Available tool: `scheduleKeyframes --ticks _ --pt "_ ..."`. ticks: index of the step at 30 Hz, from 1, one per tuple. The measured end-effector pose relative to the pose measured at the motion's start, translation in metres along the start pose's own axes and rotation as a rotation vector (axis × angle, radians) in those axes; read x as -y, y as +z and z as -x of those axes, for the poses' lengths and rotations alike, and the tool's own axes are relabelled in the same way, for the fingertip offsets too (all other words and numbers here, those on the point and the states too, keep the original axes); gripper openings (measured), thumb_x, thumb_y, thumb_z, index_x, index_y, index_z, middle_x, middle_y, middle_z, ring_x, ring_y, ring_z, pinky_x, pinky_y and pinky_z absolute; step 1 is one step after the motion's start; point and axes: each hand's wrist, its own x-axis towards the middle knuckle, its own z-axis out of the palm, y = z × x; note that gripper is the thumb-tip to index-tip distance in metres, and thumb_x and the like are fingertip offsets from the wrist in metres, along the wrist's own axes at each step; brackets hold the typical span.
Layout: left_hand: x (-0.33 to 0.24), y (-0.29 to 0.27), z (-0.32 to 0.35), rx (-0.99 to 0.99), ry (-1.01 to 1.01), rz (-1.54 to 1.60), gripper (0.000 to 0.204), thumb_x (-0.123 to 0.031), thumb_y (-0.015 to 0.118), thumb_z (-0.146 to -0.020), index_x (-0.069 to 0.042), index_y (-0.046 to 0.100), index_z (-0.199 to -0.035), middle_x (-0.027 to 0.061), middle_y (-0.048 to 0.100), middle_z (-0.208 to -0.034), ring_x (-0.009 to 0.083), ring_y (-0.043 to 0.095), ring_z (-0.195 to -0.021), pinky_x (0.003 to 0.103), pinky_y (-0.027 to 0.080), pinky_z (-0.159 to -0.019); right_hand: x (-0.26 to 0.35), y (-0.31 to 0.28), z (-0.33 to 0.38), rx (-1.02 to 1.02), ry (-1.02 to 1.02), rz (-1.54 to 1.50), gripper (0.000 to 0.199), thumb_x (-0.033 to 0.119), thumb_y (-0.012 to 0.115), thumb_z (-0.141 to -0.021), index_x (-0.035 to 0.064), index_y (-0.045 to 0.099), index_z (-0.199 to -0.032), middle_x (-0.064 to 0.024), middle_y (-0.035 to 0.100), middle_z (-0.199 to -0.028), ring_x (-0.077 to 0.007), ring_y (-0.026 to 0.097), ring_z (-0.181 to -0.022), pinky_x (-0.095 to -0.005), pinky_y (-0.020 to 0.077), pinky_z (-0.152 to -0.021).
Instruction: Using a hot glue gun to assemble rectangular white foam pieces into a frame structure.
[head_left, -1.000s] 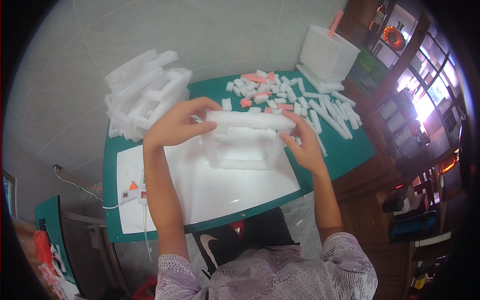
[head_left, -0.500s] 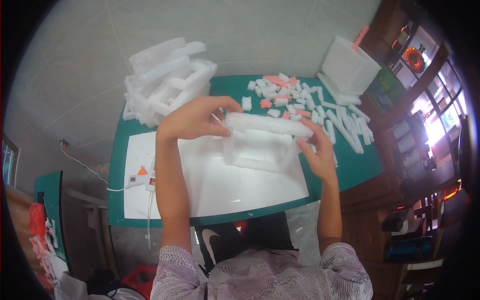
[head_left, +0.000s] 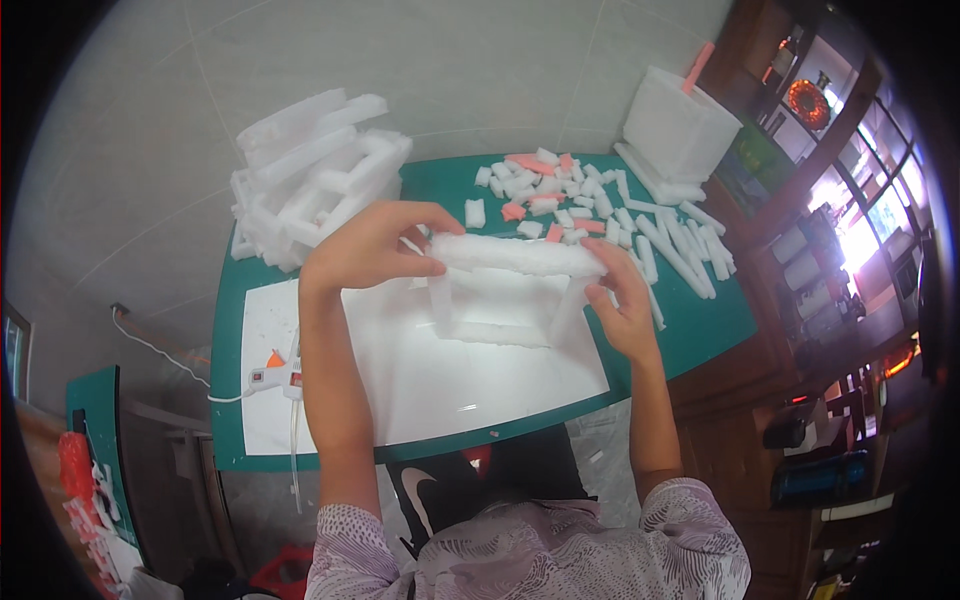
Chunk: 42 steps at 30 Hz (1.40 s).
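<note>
At the middle of a green worktop (head_left: 228, 420), over a white sheet (head_left: 410, 410) laid on its near part, a person holds up a white foam frame (head_left: 515, 256) with both bare hands. The frame is an open rectangle: a thick, rough-edged bar on the far side, a thinner bar on the near side and a narrow piece joining them at each end. Whether its near bar touches the sheet cannot be told.

The left hand (head_left: 375, 248) pinches the left end of the thick bar between thumb and fingers. The right hand (head_left: 625, 305) grips the right end, fingers over the corner and thumb below them.

Left of the sheet's middle, partly hidden by the left forearm, lies a white glue gun (head_left: 268, 378) with an orange part, its white cord (head_left: 225, 399) running off to the left. Behind the left hand rises an uneven stack of white foam frames (head_left: 315, 195). Beyond the held frame are scattered short foam pieces (head_left: 520, 183), white and pink, with long white foam sticks (head_left: 672, 255) to their right. At the far right corner stands a white foam box (head_left: 680, 130), a pink strip (head_left: 697, 68) sticking up from it.
</note>
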Motion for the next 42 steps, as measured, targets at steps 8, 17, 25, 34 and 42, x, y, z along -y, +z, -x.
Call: scheduleKeyframes --ticks 8,17,25,34,42 --pt "-0.006 0.001 0.000 0.001 -0.055 0.005 0.035 -0.010 0.074 -0.076 -0.006 0.064 -0.109 0.0064 0.064 -0.108 0.0188 0.060 -0.088 0.028 0.056 -0.078 -0.009 -0.002 -0.001 0.033 0.059 -0.049 0.033 0.011 0.049 -0.097 -0.0023 0.057 -0.126 -0.0114 0.058 -0.121 -0.0177 0.054 -0.110 -0.0280 0.0402 -0.096" --pt "-0.003 0.000 -0.001 0.001 -0.051 0.026 0.035 -0.009 0.073 -0.076 -0.006 0.063 -0.110 0.0060 0.063 -0.106 0.0189 0.060 -0.090 0.029 0.055 -0.081 -0.005 0.003 -0.008 -0.057 0.009 -0.046 0.031 0.009 0.053 -0.094 0.0005 0.060 -0.123 -0.0126 0.063 -0.113 -0.0191 0.061 -0.096 -0.0280 0.0469 -0.085" --pt "-0.002 0.002 -0.001 -0.010 -0.054 0.038 0.035 -0.009 0.073 -0.077 -0.007 0.064 -0.110 0.0065 0.064 -0.105 0.0186 0.061 -0.089 0.029 0.054 -0.081 -0.006 0.000 -0.004 -0.007 0.120 -0.107 0.031 0.007 0.051 -0.096 -0.0022 0.057 -0.125 -0.0104 0.060 -0.122 -0.0146 0.056 -0.104 -0.0269 0.0430 -0.092" --pt "0.003 0.004 -0.005 -0.047 -0.031 -0.044 0.033 -0.012 0.076 -0.077 -0.008 0.069 -0.109 0.0062 0.068 -0.104 0.0185 0.061 -0.087 0.029 0.051 -0.083 -0.010 0.002 -0.001 -0.083 0.095 -0.136 0.029 0.006 0.057 -0.092 -0.0013 0.061 -0.119 -0.0102 0.067 -0.107 -0.0144 0.062 -0.091 -0.0267 0.0485 -0.083" --pt "0.008 0.004 -0.008 -0.027 0.019 -0.032 0.036 -0.011 0.076 -0.076 -0.006 0.066 -0.111 0.0078 0.068 -0.102 0.0203 0.060 -0.084 0.032 0.050 -0.081 -0.017 -0.001 -0.002 -0.074 0.108 -0.174 0.029 0.005 0.057 -0.091 -0.0017 0.061 -0.119 -0.0098 0.066 -0.109 -0.0130 0.061 -0.093 -0.0261 0.0478 -0.084"
